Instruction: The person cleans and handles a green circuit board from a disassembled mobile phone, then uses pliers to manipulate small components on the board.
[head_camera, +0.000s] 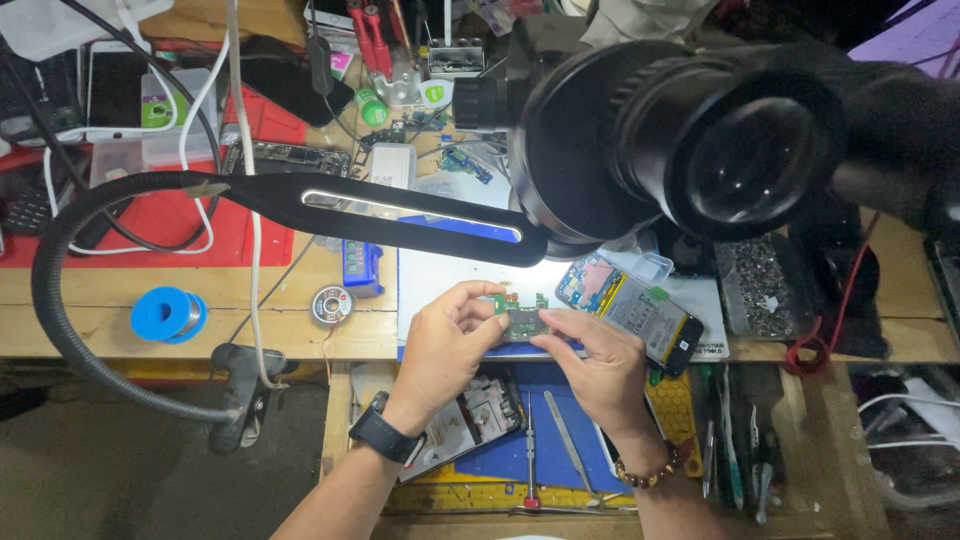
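A small green circuit board (521, 318) sits between both hands over a white work mat (430, 270). My left hand (445, 338), with a black wristwatch, pinches its left end with thumb and fingers. My right hand (598, 365), wearing a bead bracelet, grips its right end. Just to the right lies an opened phone (632, 308) with its battery and blue parts showing. A large black microscope head (690, 130) hangs above the board.
A black gooseneck lamp (380, 205) arcs over the bench. A blue solder spool (167, 314), a wire reel (331, 305), tweezers (566, 440), a screwdriver (530, 455), a tray of screws (757, 285) and red cases (170, 215) lie around.
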